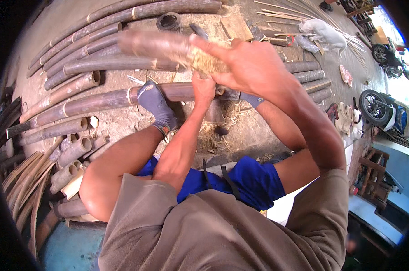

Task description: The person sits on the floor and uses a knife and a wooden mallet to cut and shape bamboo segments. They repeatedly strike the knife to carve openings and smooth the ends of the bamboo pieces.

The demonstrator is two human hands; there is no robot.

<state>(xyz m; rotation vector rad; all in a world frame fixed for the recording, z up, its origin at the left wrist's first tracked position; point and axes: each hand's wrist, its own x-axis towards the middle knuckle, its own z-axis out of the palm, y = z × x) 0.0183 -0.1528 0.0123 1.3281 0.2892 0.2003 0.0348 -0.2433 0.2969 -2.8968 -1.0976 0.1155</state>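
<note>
My right hand (247, 63) is raised and shut on a short, blurred bamboo club (154, 45) whose end is frayed into pale fibres (209, 62). Below it my left hand (203, 89) is a closed fist at the end of a long dark bamboo pole (100, 101) lying across the ground. A dark tool (229, 94) shows beside that fist; the grip itself is partly hidden. My feet in grey socks (157, 106) rest on or against the pole.
Long bamboo poles (100, 49) lie stacked across the ground ahead. Short cut bamboo sections (75, 151) and curved strips (26, 180) pile at the left. A white dog (324, 31), thin slats, sandals (349, 118) and motorbikes (380, 108) are at the right.
</note>
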